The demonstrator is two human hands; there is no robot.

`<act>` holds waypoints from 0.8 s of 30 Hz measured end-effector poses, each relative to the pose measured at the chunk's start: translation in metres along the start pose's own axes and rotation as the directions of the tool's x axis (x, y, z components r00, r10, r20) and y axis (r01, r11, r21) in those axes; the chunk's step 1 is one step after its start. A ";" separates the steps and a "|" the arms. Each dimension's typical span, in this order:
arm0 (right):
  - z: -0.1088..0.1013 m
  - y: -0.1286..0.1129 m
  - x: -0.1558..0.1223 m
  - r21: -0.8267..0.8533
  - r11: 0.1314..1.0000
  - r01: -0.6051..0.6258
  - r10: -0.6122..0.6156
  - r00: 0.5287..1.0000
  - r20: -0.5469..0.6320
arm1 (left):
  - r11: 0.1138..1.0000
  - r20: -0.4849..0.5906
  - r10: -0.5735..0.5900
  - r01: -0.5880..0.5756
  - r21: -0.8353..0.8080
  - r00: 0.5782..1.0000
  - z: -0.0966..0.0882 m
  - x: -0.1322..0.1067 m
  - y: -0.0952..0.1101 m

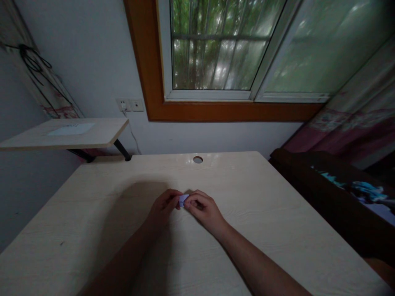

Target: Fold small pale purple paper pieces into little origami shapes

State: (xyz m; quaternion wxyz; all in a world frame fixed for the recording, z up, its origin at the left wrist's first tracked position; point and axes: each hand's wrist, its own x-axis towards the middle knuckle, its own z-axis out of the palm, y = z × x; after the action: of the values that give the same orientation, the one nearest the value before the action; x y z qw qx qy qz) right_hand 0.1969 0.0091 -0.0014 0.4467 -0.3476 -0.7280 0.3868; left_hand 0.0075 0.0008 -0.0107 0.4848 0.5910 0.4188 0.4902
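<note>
A small piece of pale purple folded paper (183, 200) is held between my two hands, just over the middle of the wooden desk (216, 176). My left hand (164, 204) pinches its left edge between thumb and fingers. On the other side, my right hand (203, 207) grips the right part with curled fingers. Much of the paper is hidden behind the fingertips, so its full shape cannot be made out.
A raised shelf (101, 137) on black legs stands at the desk's back left, with a white sheet (71, 129) on it. A round cable hole (198, 160) lies near the back edge. A window (228, 49) is behind; a dark bed-like piece (308, 193) stands right.
</note>
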 end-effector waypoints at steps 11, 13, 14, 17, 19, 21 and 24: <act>0.000 -0.001 0.000 0.032 0.999 -0.009 0.008 0.999 0.042 | 0.996 -0.046 -0.080 0.078 -0.030 0.996 0.000 0.000 -0.007; 0.000 0.001 0.001 0.049 0.999 -0.024 0.023 0.999 0.032 | 0.996 -0.046 -0.080 0.077 -0.048 0.996 0.001 0.000 -0.007; 0.000 0.003 0.001 0.057 0.998 -0.032 0.031 0.999 0.026 | 0.996 -0.050 -0.076 0.074 -0.051 0.996 0.001 0.000 -0.007; 0.001 0.007 0.001 0.100 0.993 -0.064 0.065 0.998 -0.003 | 0.998 -0.036 -0.054 0.052 -0.045 0.998 0.002 -0.001 -0.005; 0.002 0.011 0.000 0.133 0.986 -0.098 0.100 0.995 -0.009 | 0.999 -0.005 -0.038 0.037 -0.036 0.999 0.002 -0.001 -0.003; 0.003 0.014 -0.002 0.157 0.979 -0.127 0.130 0.991 -0.014 | 0.999 0.001 -0.026 0.026 -0.023 1.000 0.002 -0.002 -0.002; 0.004 0.019 -0.002 0.181 0.973 -0.146 0.153 0.988 -0.028 | 1.000 -0.001 -0.006 0.006 -0.001 1.000 0.002 -0.003 -0.002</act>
State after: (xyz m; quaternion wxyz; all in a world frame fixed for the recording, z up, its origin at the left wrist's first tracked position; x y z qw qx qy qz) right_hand 0.1972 0.0149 -0.0205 0.4607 -0.3682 -0.6527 0.4756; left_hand 0.0085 -0.0023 -0.0132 0.4863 0.5894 0.4206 0.4891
